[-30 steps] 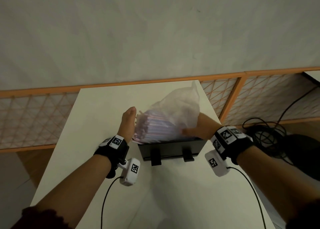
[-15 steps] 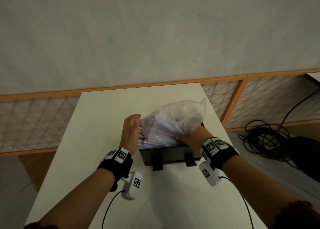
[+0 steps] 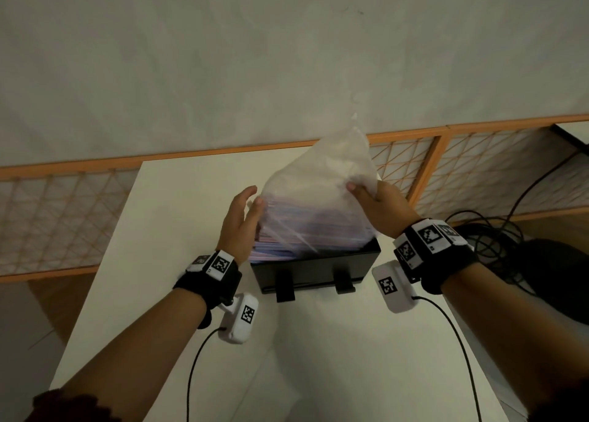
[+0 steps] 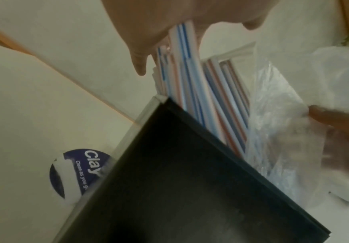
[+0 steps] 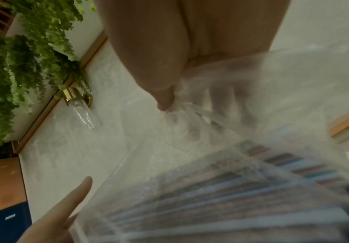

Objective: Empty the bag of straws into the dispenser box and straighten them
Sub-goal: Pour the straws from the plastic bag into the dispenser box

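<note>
Here, one clear bag (image 3: 322,179) gripped by right hand (image 3: 379,204) over one black dispenser box (image 3: 315,267) on desk (image 3: 178,204), left hand (image 3: 239,220) flat, fingers straight, against many striped straws (image 4: 192,92), round sticker (image 4: 73,174) seen only from left wrist, wall lamp (image 5: 80,105) and greenery (image 5: 24,65) only from right.

Your head camera looks forward and down at the table (image 3: 178,217) from above. Both wrist cameras sit very close (blurred), looking up along the hands; all three views share the straws (image 4: 192,92) and bag (image 5: 221,148).
</note>
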A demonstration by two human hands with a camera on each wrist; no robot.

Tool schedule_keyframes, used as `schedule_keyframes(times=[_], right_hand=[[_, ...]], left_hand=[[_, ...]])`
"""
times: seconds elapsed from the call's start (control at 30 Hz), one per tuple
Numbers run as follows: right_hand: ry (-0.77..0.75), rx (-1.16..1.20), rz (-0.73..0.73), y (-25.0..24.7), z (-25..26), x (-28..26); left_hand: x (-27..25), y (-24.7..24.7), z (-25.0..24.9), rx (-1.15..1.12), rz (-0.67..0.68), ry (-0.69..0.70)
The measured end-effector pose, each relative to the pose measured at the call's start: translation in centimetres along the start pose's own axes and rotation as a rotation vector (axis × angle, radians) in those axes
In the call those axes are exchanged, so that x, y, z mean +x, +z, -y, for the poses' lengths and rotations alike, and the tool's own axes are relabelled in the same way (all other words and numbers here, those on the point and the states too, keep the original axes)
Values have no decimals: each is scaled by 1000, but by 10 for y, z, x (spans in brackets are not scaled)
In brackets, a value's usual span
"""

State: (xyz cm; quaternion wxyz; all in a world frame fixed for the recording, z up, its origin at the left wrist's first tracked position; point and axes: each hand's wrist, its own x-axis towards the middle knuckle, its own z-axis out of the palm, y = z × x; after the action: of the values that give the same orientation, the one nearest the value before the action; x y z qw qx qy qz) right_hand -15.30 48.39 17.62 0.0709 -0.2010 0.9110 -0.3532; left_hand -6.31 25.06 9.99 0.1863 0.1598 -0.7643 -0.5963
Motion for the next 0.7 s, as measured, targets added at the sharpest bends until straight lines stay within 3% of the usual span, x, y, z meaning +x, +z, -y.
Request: schedule_keyframes(times=[0.17, 0.3, 0.37, 0.47, 0.57, 0.7], right_hand=[[33, -39, -6, -3, -2, -1], [34, -276, 293, 11, -8, -6], [63, -261, 269, 17, -11, -7], [84, -210, 189, 27, -10, -8], [97, -144, 185, 39, -5, -13], [86, -219, 292, 40, -5, -14]], left_hand=[[-1, -1, -15, 35, 15, 75], [-8, 0, -22, 124, -27, 183], [-15, -3, -11, 154, -78, 204], [-33, -2, 8, 81, -194, 81], [-32, 11, 12, -164, -200, -148], [-14, 22, 4, -150, -48, -124]])
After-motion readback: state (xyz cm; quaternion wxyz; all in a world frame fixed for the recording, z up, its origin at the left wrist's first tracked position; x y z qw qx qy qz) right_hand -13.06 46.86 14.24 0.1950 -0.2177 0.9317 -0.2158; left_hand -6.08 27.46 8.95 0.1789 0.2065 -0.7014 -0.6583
